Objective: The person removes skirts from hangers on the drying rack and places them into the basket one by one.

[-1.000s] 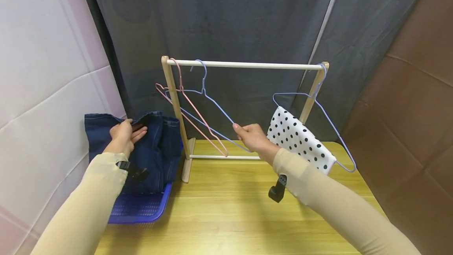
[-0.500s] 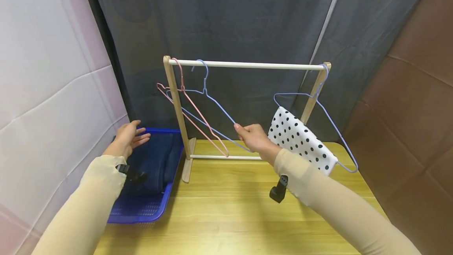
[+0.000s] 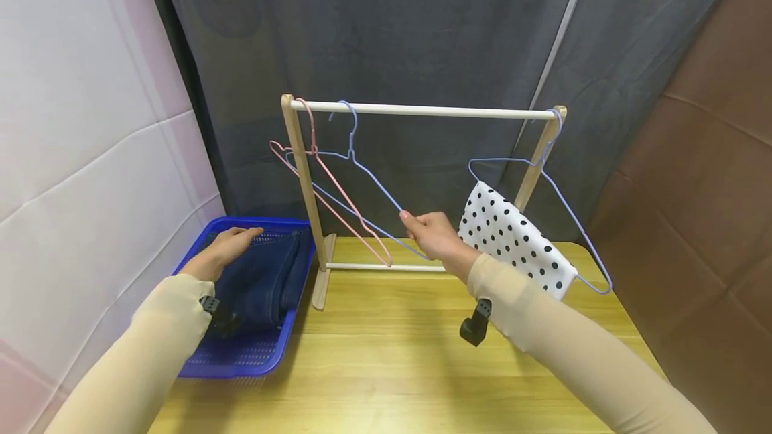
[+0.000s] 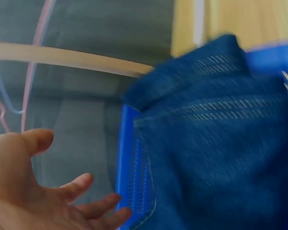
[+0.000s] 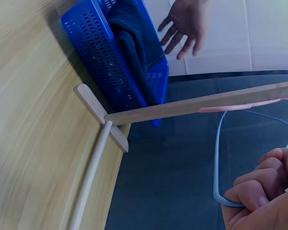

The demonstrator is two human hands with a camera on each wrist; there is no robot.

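Observation:
A folded piece of blue denim clothing lies in a blue plastic basket at the left. My left hand hovers over the basket's far left part, fingers outstretched and holding nothing. In the left wrist view that hand shows spread fingers beside the denim. My right hand grips the lower right corner of a light blue hanger, whose hook hangs on the rack's bar. The right wrist view shows the fingers curled round that hanger.
A pink hanger hangs at the rack's left end, overlapping the held hanger. Another light blue hanger, at the right end, carries a white cloth with black dots. The wooden rack stands on a wood-grain table before a grey curtain.
The denim was raised above the basket in my left hand; it has been let go and lies down in the basket. My left hand has lowered slightly. The right hand keeps its grip.

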